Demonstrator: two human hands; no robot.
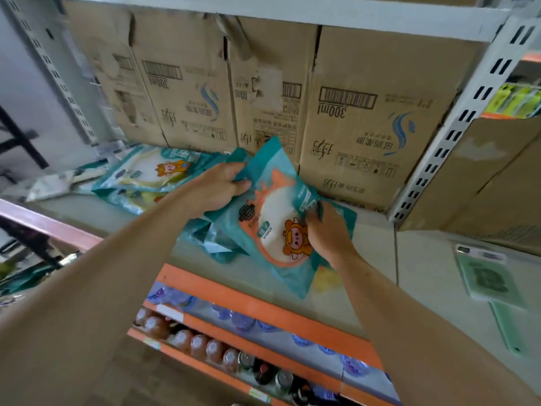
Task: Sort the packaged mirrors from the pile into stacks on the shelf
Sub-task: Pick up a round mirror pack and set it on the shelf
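Holds one teal packaged mirror (pixel 272 212) over the shelf (pixel 424 259), printed face up, long axis running from the far cartons (pixel 366 112) toward the near shelf edge, near end leaning slightly right. Grips its far-left edge with the left hand (pixel 216 191), fingers (pixel 243 183) curled over the top. Pinches its right edge with the right hand (pixel 328 232), fingers (pixel 314 221) curled round a folded flap. Spans both sets of fingers, above more teal packs (pixel 210 234).

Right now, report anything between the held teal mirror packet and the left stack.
Nothing visible: left hand and right hand grip the teal mirror packet; bare grey shelf leads to the stack of teal packets.
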